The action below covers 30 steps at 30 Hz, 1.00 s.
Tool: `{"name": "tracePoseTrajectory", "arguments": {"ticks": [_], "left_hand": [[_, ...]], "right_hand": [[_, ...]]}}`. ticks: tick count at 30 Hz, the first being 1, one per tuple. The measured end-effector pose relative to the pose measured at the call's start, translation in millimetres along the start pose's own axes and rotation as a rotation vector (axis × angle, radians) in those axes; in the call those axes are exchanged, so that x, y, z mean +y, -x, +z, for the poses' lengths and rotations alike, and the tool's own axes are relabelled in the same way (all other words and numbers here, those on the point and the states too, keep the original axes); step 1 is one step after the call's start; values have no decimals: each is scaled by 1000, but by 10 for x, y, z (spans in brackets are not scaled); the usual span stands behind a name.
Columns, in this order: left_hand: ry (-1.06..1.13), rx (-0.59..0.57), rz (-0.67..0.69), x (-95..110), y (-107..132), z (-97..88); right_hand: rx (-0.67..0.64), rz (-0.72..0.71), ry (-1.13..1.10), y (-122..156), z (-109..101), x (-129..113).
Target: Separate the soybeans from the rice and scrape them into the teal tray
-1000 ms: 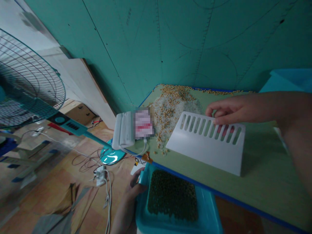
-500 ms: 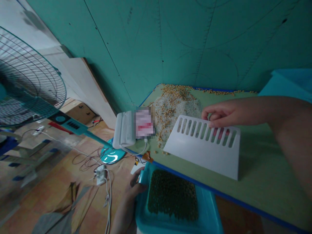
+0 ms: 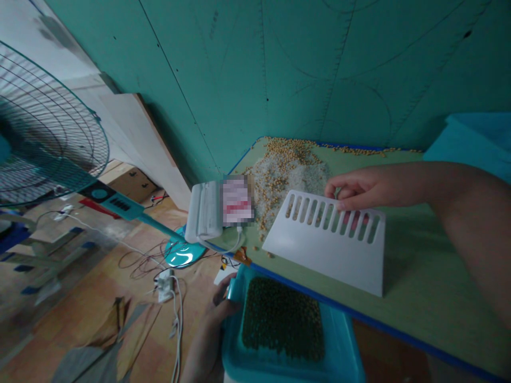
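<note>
In my right hand (image 3: 353, 191) is the slotted top edge of a white plastic scraper (image 3: 325, 250), pinched between thumb and fingers. The scraper stands tilted on the green tabletop (image 3: 431, 266), its straight lower edge towards the table's front. Behind it lies a heap of white grains (image 3: 305, 173) mixed with yellow beans (image 3: 285, 149). Below the table edge, my left hand (image 3: 225, 298) grips the left rim of a blue plastic basin (image 3: 343, 340). Dark green beans (image 3: 281, 319) cover the basin's bottom.
A white device (image 3: 203, 211) with a cable and a blurred panel stands at the table's left end. Left of it rises a teal standing fan (image 3: 115, 205). A power strip (image 3: 165, 285) and cables lie on the floor. A blue bin (image 3: 471, 143) is at the right.
My right hand and the scraper have shifted slightly left along the table. My left hand and the basin have stayed in place.
</note>
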<state>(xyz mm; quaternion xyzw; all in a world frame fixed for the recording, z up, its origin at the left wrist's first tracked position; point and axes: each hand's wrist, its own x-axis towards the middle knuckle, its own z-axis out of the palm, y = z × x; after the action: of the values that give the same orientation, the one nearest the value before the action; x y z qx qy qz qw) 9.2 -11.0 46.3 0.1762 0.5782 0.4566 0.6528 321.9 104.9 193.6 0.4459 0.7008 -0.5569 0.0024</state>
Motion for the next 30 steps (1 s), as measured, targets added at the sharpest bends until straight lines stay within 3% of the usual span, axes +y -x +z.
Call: {"name": "tracePoseTrajectory", "arguments": {"ticks": [14, 22, 30], "left_hand": [[-11, 22, 95, 12, 51, 64], [59, 46, 59, 44, 129, 143], [-5, 31, 85, 23, 91, 82]], "right_hand": [[34, 15, -42, 12, -12, 4], [-22, 26, -61, -20, 26, -35], [-33, 43, -94, -8, 26, -39]]}}
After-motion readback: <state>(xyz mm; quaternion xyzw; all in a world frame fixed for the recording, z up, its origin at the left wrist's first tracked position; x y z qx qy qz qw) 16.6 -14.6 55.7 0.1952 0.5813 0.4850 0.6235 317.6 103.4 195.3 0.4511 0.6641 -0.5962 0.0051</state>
